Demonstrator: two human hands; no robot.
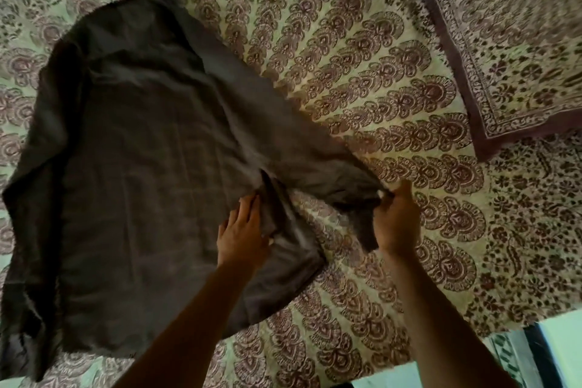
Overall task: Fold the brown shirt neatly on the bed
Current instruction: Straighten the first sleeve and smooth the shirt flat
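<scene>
Clearly mid-spread rather than mid-fold. Brown shirt (pixel 132 167) laid out over the left half of the bed (pixel 362 98), body mostly flat on the printed bedspread, far end toward the top left, one long edge bunched and doubled along the left side. Sleeve (pixel 330 173) drawn out to the right — stretched away from the body, probably to get it straight before turning it in.

Left hand (pixel 242 230) resting on the cloth near the armpit, fingers fairly straight and pressing down, not clutching anything; likely pinning the body so that the pull on the sleeve does not drag the whole garment sideways. Right hand (pixel 396 220) curled round the sleeve end, fingers and thumb pinching the cuff, which hangs a little from the grip; lifted slightly, judging by the slack fabric below it.

Pillow (pixel 504 50) in matching print lying at the upper right, well apart from the shirt, so plenty of bedspread for the sleeve to lie on.

Not yet a single neat fold in place, by the look of it: left edge still rumpled, hem uneven near the bottom. Next, probably, sleeve brought across the body, with the pressing hand marking the crease line — a judgement only.
</scene>
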